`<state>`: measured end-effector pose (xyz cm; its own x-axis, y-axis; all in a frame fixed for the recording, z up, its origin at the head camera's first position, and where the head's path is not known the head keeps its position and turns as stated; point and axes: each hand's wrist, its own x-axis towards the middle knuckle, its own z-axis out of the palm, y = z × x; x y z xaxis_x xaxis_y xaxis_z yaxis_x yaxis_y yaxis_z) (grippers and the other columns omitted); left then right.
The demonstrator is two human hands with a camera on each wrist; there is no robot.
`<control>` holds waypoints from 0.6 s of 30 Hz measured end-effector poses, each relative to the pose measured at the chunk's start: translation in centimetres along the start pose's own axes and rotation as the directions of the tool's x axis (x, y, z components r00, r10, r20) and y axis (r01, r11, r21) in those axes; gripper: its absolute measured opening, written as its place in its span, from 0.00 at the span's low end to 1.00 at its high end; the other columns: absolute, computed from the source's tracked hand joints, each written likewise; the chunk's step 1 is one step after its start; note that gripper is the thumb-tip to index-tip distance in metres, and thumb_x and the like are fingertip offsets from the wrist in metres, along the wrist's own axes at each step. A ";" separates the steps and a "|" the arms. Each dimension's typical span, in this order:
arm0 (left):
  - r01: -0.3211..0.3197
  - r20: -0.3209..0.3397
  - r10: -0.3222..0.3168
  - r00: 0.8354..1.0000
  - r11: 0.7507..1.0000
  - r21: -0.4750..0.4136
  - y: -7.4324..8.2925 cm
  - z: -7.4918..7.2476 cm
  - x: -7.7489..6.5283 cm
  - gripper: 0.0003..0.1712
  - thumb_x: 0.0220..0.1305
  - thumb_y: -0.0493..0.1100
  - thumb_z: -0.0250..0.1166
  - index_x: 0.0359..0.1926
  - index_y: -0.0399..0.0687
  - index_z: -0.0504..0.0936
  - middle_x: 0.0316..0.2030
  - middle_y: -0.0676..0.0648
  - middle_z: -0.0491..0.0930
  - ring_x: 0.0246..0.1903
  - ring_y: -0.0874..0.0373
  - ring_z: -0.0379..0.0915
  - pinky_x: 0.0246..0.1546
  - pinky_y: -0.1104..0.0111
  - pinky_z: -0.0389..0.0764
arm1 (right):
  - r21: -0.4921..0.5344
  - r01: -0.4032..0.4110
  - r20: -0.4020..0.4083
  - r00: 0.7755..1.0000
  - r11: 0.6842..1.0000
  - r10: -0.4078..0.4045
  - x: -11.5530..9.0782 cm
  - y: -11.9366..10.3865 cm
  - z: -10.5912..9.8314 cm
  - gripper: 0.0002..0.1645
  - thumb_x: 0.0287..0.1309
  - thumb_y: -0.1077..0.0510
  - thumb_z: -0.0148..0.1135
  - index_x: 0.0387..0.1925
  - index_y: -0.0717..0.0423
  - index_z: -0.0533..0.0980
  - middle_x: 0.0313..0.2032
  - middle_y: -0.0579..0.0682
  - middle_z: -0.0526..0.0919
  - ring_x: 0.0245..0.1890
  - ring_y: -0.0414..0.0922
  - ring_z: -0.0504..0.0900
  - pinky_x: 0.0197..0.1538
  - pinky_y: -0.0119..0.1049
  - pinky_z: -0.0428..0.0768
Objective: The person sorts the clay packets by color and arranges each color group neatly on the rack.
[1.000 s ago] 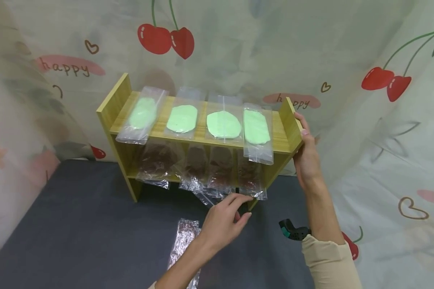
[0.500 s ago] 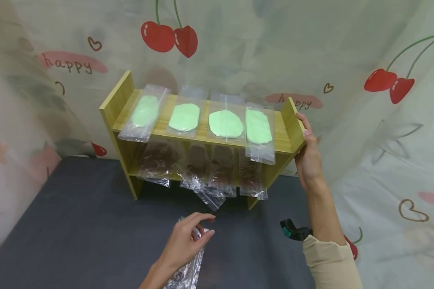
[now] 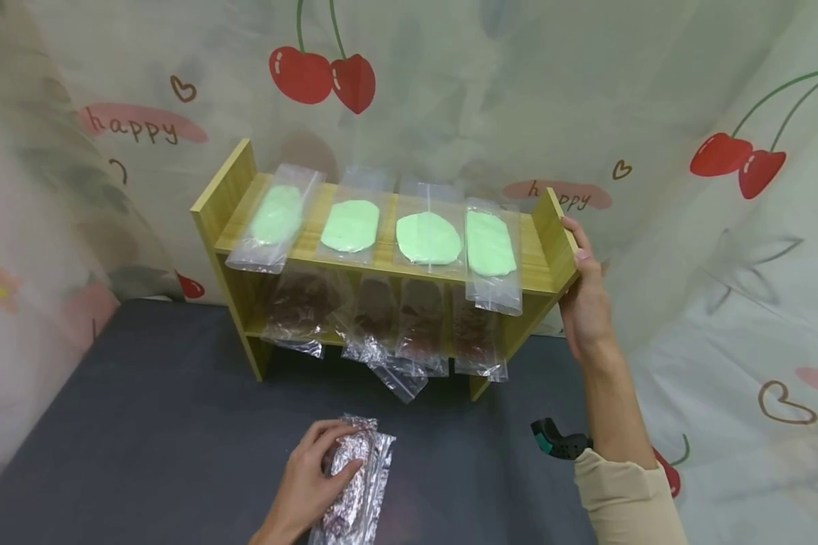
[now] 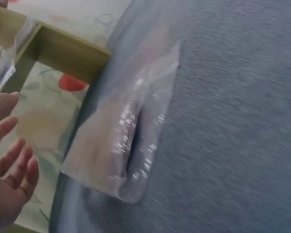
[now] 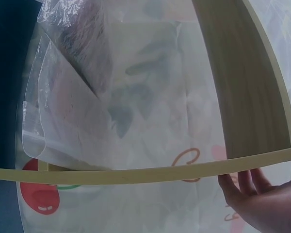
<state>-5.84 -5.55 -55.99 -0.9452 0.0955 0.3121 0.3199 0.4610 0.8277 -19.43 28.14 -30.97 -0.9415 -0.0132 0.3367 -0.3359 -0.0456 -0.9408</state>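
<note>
My left hand (image 3: 307, 477) reaches over crinkled clear plastic bags (image 3: 361, 484) on the dark cloth, its fingers loosely curved. In the left wrist view the fingers (image 4: 14, 172) are apart from the bag (image 4: 131, 131) there, and nothing is seen in them. My right hand (image 3: 586, 303) grips the right end panel (image 3: 555, 242) of a two-tier wooden shelf. Pale green flat slabs (image 3: 428, 236) in clear bags lie in a row on the upper tier. Bags with dark brown contents (image 3: 375, 306) lie on the lower tier and overhang its front edge.
A loose zip bag (image 3: 401, 380) droops from the lower tier's front. The dark cloth (image 3: 143, 424) covers the surface before the shelf. A cherry-printed curtain (image 3: 436, 91) hangs close behind and on both sides. A black and teal device (image 3: 559, 440) sits at the right wrist.
My left hand has moved from the lower tier's front, down and left, to the bags on the cloth. The right hand keeps its hold on the shelf.
</note>
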 end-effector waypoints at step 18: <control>0.221 0.200 -0.244 0.949 0.966 0.130 -2.4 -0.5 -3.8 0.38 0.42 0.47 0.83 0.58 0.56 0.80 0.53 0.41 0.69 0.41 0.55 0.75 0.32 0.68 0.76 | -0.008 0.012 0.003 1.000 1.000 -0.012 0.1 0.2 0.1 0.30 0.72 0.51 0.31 0.73 0.44 0.59 0.52 0.54 0.68 0.48 0.46 0.68 0.51 0.42 0.64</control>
<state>-3.00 -7.51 -58.95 -0.9880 0.1546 0.0006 0.0915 0.5817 0.8082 -19.56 28.03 -31.12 -0.9372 -0.0153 0.3484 -0.3476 -0.0378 -0.9369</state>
